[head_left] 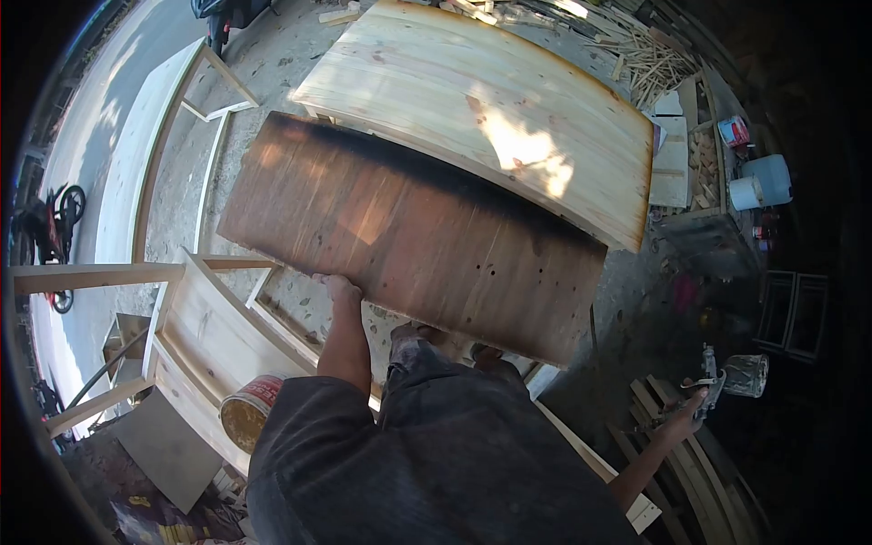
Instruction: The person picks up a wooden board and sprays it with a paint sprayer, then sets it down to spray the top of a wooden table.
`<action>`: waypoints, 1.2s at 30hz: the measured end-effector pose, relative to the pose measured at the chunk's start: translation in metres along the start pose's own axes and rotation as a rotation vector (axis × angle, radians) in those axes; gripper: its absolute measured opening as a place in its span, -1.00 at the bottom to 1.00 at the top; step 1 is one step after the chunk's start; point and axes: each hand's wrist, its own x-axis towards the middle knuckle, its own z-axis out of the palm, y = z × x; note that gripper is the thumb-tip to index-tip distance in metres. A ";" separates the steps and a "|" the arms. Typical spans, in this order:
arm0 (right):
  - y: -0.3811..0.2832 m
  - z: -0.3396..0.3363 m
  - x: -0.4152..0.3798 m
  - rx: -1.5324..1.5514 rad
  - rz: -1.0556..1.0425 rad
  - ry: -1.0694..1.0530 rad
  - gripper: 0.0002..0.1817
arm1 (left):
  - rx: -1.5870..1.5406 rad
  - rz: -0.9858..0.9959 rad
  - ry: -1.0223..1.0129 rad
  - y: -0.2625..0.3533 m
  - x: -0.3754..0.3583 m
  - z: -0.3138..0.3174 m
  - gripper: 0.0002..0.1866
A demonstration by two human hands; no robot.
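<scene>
My left hand point(341, 288) is at the near left edge of a dark brown wooden board point(409, 241), its fingers bent at the rim, some of them hidden. The board has a blackened far edge and lies beside a pale wooden tabletop point(436, 100) with browned edges. Out to the right, my right hand point(695, 406) is wrapped round the handle of a metal spray gun point(711, 377), which has a round, paint-smeared cup on its side.
Pale wooden frames point(213, 309) stand at the left, with a bucket point(251, 413) beside my body. Wood strips point(690, 454) lie at the lower right. Containers point(767, 182) sit on a crate at the right. A red motorbike point(64, 236) is at the far left.
</scene>
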 end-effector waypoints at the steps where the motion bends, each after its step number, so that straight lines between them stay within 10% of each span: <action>1: -0.001 -0.002 -0.005 0.006 -0.032 -0.002 -0.44 | -0.013 -0.039 -0.015 0.003 0.003 0.004 -0.18; 36: 0.089 0.006 -0.119 0.183 0.289 0.030 -0.62 | 0.125 -0.345 -0.278 -0.063 -0.053 0.023 -0.25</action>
